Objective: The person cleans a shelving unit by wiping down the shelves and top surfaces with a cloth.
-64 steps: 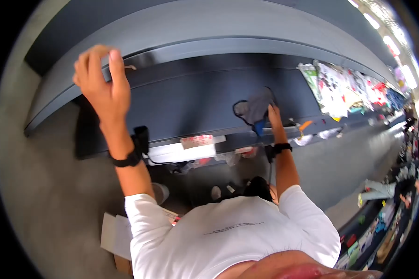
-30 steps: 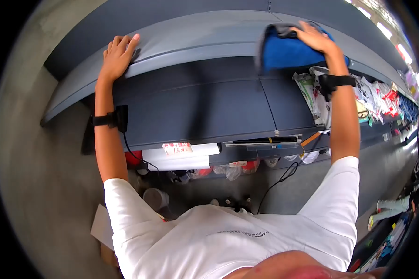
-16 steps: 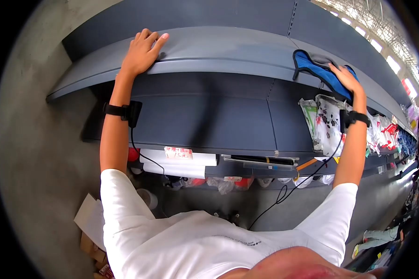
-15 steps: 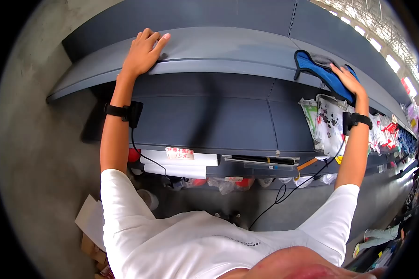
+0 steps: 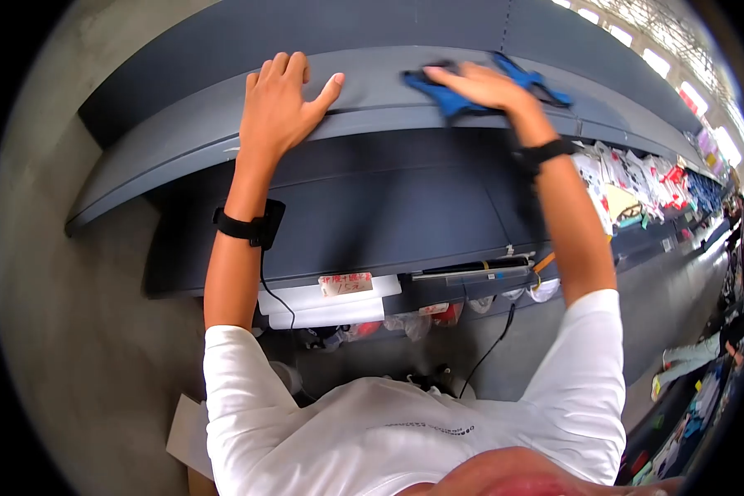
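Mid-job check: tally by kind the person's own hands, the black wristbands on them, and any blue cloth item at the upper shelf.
Left hand and right hand: 2
Black wristbands: 2
Blue cloth item, under the right hand: 1
Total: 5

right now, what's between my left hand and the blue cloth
Only a bare stretch of the grey upper shelf lies between your left hand and the blue cloth, as the head view shows.

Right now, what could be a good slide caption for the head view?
Right hand on a blue cloth over the grey shelf, left hand near its front edge.
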Motion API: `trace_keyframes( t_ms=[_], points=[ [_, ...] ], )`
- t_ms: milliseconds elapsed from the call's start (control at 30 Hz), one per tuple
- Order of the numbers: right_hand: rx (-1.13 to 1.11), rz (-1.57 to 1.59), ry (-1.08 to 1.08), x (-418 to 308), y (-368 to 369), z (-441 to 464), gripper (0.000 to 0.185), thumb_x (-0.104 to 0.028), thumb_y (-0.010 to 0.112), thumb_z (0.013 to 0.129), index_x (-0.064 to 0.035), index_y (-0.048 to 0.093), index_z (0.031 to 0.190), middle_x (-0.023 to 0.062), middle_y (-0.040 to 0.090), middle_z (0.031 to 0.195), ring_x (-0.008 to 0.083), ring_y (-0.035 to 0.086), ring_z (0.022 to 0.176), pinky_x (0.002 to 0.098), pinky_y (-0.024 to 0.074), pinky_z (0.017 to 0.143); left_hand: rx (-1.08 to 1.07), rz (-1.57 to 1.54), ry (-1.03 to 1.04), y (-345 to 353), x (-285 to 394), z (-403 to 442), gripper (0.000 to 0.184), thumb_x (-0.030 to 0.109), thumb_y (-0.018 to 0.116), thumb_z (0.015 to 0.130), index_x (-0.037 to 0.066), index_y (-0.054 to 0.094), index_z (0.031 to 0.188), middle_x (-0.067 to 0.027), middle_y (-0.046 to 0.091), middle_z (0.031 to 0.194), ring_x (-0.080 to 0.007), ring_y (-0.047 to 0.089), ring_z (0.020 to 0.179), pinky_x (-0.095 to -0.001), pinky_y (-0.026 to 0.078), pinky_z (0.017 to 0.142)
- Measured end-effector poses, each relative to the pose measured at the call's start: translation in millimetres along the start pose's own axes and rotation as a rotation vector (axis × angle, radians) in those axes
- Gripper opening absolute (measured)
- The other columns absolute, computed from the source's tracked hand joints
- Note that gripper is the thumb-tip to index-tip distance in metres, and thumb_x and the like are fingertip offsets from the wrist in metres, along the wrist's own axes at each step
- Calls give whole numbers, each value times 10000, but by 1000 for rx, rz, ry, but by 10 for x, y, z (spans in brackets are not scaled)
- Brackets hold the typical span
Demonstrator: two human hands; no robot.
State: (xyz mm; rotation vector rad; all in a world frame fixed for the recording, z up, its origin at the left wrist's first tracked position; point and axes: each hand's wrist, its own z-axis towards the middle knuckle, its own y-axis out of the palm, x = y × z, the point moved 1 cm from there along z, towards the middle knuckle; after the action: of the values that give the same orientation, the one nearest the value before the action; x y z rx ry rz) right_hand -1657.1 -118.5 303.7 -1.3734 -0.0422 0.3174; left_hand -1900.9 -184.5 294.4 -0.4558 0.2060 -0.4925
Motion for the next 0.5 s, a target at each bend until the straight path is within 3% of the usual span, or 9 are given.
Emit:
trace_keyframes(
  t_ms=[133, 167, 200, 233, 267, 333, 367, 433, 500],
  points=[
    [-19, -16, -167, -883, 150, 7, 780, -712, 405, 907, -107, 653, 1332, 215, 572, 1417, 396, 512, 1348, 574, 343, 1131, 86, -226, 168, -90, -18, -41, 430, 438, 640, 911, 44, 579, 1072, -108, 573, 907, -291, 550, 875, -381, 409, 864],
    [61, 21, -231, -1013, 192, 4, 689, -610, 429, 902, -68, 684, 1242, 213, 626, 1325, 394, 567, 1271, 524, 413, 1069, 81, -235, 177, -104, -48, -28, 430, 438, 640, 911, 44, 579, 1072, -108, 573, 907, -291, 550, 875, -381, 409, 864],
    [136, 54, -288, -1054, 240, -69, 603, -508, 453, 898, -29, 716, 1152, 210, 680, 1233, 393, 622, 1195, 475, 484, 1006, -27, -276, 181, -117, -30, -47, 460, 441, 630, 922, 59, 586, 1175, -126, 614, 1008, -314, 574, 940, -400, 424, 899],
    [71, 34, -268, -1058, 224, -41, 644, -560, 464, 893, -60, 688, 1231, 217, 660, 1271, 385, 618, 1202, 464, 488, 997, -126, -298, 179, -122, -53, -24, 505, 444, 620, 933, 75, 593, 1278, -143, 655, 1110, -338, 598, 1005, -419, 438, 934],
    [63, 34, -259, -1007, 229, -67, 644, -560, 464, 893, -60, 688, 1231, 217, 660, 1271, 385, 618, 1202, 464, 488, 997, -132, -309, 177, -109, -32, -25, 505, 444, 620, 933, 75, 593, 1278, -143, 655, 1110, -338, 598, 1005, -419, 438, 934],
    [216, 156, -245, -797, 210, -85, 709, -622, 463, 889, -99, 629, 1337, 209, 627, 1336, 378, 585, 1249, 460, 466, 1029, -286, -376, 113, -83, 28, -3, 600, 474, 590, 958, 128, 525, 1444, -175, 623, 1333, -387, 588, 1186, -452, 436, 1025],
    [117, 133, -261, -614, 176, 5, 734, -665, 446, 902, -146, 584, 1402, 191, 593, 1397, 374, 546, 1296, 451, 434, 1070, -311, -286, 107, -56, 91, 1, 634, 498, 567, 974, 156, 474, 1499, -183, 570, 1423, -401, 530, 1306, -461, 405, 1098],
    [0, 161, -245, -145, 91, 77, 653, -645, 416, 958, -200, 585, 1405, 179, 598, 1396, 385, 538, 1303, 448, 407, 1102, -245, -244, 208, 238, 193, 6, 625, 501, 568, 972, 153, 488, 1486, -180, 569, 1425, -394, 523, 1318, -464, 397, 1115],
    [47, 18, -154, 378, -15, -9, 731, -714, 415, 932, -197, 575, 1424, 131, 503, 1511, 334, 423, 1422, 412, 337, 1168, -189, -201, 299, 501, 403, 11, 608, 502, 573, 967, 137, 519, 1451, -170, 574, 1420, -376, 516, 1335, -460, 388, 1135]
  ],
)
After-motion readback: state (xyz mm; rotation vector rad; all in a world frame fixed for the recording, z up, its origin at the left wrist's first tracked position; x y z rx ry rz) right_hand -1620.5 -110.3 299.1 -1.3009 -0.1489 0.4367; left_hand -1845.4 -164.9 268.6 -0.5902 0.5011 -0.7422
